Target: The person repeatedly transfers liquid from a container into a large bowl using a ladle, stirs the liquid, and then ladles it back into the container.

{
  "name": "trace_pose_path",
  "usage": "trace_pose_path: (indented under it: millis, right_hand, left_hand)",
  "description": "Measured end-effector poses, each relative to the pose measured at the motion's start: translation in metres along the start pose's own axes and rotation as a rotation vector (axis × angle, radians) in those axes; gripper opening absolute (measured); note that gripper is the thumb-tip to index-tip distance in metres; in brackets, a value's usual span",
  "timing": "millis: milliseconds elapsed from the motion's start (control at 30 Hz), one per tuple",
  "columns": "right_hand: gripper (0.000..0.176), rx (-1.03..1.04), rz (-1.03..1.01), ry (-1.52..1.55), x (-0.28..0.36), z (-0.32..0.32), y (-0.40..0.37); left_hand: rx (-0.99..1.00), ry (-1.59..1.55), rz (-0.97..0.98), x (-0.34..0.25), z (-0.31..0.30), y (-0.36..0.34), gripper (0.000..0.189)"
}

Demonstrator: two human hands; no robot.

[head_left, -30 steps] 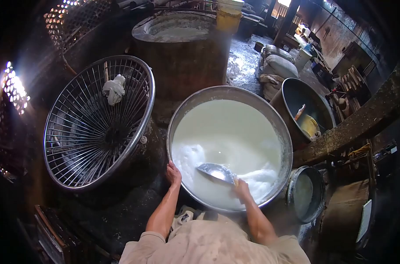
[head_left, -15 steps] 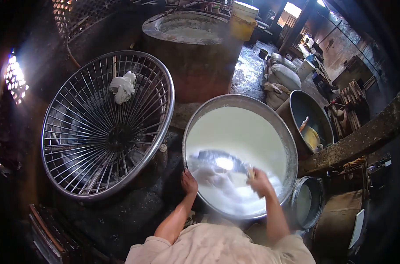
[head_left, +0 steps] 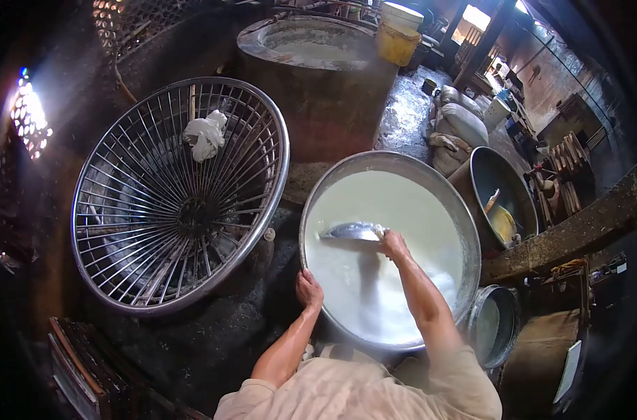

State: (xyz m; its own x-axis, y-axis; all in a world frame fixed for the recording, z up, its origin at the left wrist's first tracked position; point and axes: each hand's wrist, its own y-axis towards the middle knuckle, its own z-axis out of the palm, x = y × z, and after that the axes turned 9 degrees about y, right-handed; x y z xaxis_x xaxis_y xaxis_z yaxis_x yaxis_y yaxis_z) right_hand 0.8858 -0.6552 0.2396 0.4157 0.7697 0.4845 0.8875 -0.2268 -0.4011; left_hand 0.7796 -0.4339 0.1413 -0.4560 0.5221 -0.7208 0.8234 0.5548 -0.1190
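A wide round metal tub (head_left: 306,210) full of milky white liquid (head_left: 388,192) stands in front of me. My right hand (head_left: 394,245) is closed round the handle of a shiny, shallow metal scoop (head_left: 357,232). The scoop lies tilted at the liquid's surface, left of the tub's middle, with its lower edge hidden in the liquid. My left hand (head_left: 309,289) grips the tub's near-left rim, its fingers partly out of sight. White foam shows near my right forearm.
Left of the tub sits a large basket of metal bars (head_left: 283,161) holding a crumpled white cloth (head_left: 206,135). Behind is a round stone vat (head_left: 311,105) with a yellow bucket (head_left: 397,45) on its edge. To the right are a metal drum (head_left: 500,157), a smaller pot (head_left: 478,329) and a wooden beam (head_left: 563,245).
My right hand has moved forward and slightly left with the scoop, away from the foam at the near side. My left hand stays on the rim. The view has shifted slightly.
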Motion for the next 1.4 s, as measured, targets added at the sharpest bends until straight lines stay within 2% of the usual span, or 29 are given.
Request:
trace_pose_path:
  millis: [367,467,600,833,967,1000,1100,1167,1233,1267,1300,1367,1400]
  right_hand:
    - [0.020,0.050,0.094,-0.076,-0.114,0.037,-0.060]
    - [0.031,0.074,0.167,-0.057,-0.144,0.041,-0.084]
    - [0.030,0.068,0.185,-0.070,-0.180,0.033,-0.116]
    - [0.021,0.074,0.063,-0.180,-0.222,-0.033,-0.182]
    - [0.025,0.037,-0.061,-0.138,-0.236,-0.089,-0.209]
    - [0.026,0.029,-0.074,-0.115,-0.247,-0.103,-0.208]
    - [0.028,0.021,-0.100,-0.095,-0.238,-0.153,-0.213]
    - [0.028,-0.016,-0.017,0.116,-0.251,-0.179,-0.205]
    - [0.030,-0.170,-0.030,0.185,-0.237,-0.196,-0.194]
    - [0.029,-0.276,-0.063,0.107,-0.254,-0.192,-0.172]
    - [0.029,-0.277,-0.064,0.109,-0.262,-0.183,-0.150]
    - [0.028,-0.641,-0.128,0.012,-0.276,-0.162,-0.111]
    - [0.028,-0.642,-0.131,0.013,-0.283,-0.151,-0.093]
  left_hand:
    - [-0.013,0.081,0.037,0.000,0.000,0.003,0.039]
    - [-0.048,0.063,0.042,0.002,0.001,0.003,0.041]
    - [-0.016,0.123,0.034,-0.001,-0.005,0.002,0.043]
    - [-0.081,0.180,0.097,0.002,-0.005,0.001,0.044]
    - [-0.149,0.156,0.102,-0.002,-0.006,-0.001,0.044]
    - [-0.108,0.161,0.085,-0.004,-0.009,-0.002,0.044]
    - [-0.129,0.128,0.083,0.005,-0.001,0.004,0.044]
    - [-0.129,0.139,0.040,0.003,-0.001,0.004,0.045]
    - [-0.122,0.197,0.074,0.007,-0.001,0.007,0.046]
    - [-0.124,0.198,0.076,0.007,-0.001,0.008,0.046]
    - [-0.112,0.209,0.072,0.005,-0.002,0.008,0.046]
    - [-0.102,0.222,0.067,0.003,-0.005,0.005,0.047]
    - [-0.101,0.233,0.072,0.002,-0.006,0.005,0.047]
